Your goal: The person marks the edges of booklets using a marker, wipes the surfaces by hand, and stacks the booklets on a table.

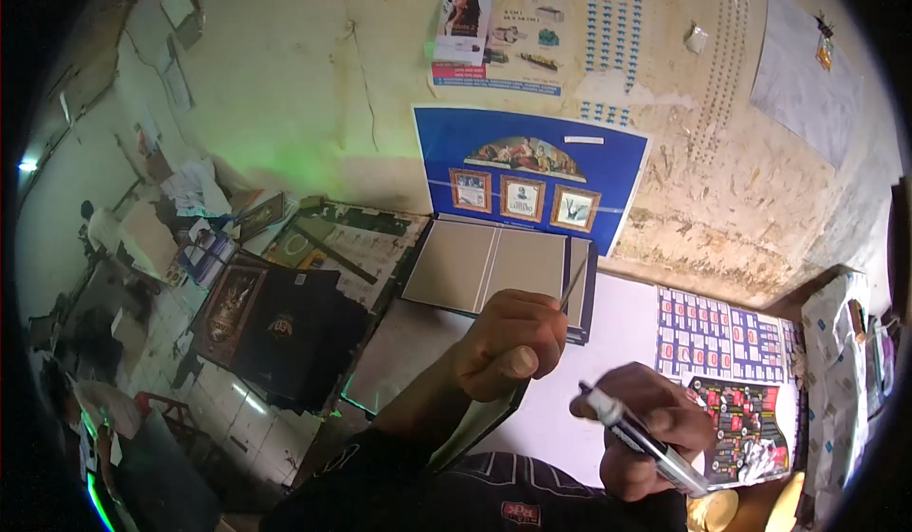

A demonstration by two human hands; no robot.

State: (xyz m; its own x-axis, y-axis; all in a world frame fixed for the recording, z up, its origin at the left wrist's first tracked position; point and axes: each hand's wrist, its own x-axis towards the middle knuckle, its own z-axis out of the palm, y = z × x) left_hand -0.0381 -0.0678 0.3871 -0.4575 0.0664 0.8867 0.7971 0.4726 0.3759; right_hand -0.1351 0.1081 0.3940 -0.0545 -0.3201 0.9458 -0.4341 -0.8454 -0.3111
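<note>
My left hand [513, 342] is closed in a fist around a thin flat board [475, 432] tilted almost edge-on; its pale face shows below the wrist and a dark edge sticks up past the fingers. Much of it is hidden by the hand and forearm. My right hand [655, 427] grips a marker [635, 437] with a pale barrel and dark lettering, its dark end pointing up and left toward my left hand. Behind the left hand, an opened-out cover [456, 264] with grey panels and a dark blue border lies on the white tabletop [627, 342].
A blue printed sheet [442, 142] stands against the stained wall. On the right lie printed label sheets [722, 332] and a dark printed sheet [736, 418], beside a wrapped stack [836, 370]. Dark printed covers [294, 328] lie at left. A person [114, 408] is at far left.
</note>
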